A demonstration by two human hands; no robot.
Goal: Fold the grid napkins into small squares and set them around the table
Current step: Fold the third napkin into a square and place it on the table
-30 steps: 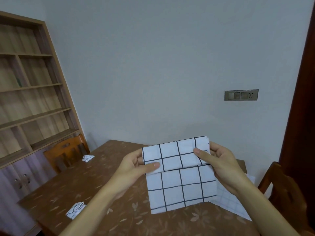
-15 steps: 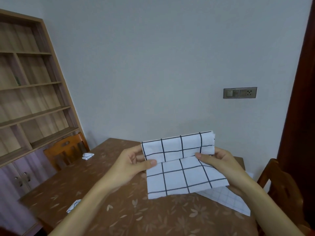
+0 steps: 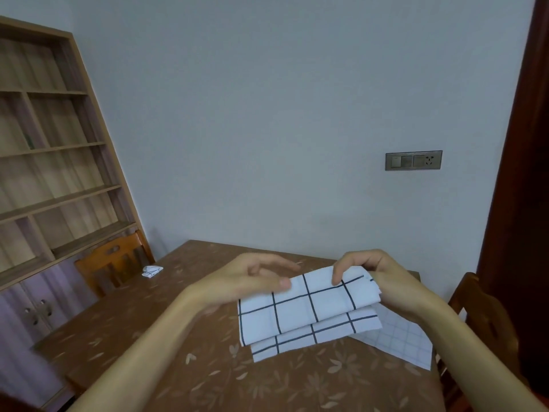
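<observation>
Grid napkin (image 3: 309, 304), left hand (image 3: 252, 281) pinching, right hand (image 3: 377, 275) gripping

- The room reads dim to me, with soft, even light and a cool grey-blue cast over the wall (image 3: 267, 114).
- I see no glare, only a faint soft shadow under the napkin (image 3: 309, 310) on the table (image 3: 178, 307).
- Motion blur smears the fingers of the left hand (image 3: 252, 281).
- The bookshelf (image 3: 53, 162) and door frame (image 3: 523, 173) lean and bow at the edges.

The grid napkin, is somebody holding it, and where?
Yes. Both hands hold the grid napkin by its upper edge: the left hand pinches the left end, and the right hand grips the right end.
</observation>
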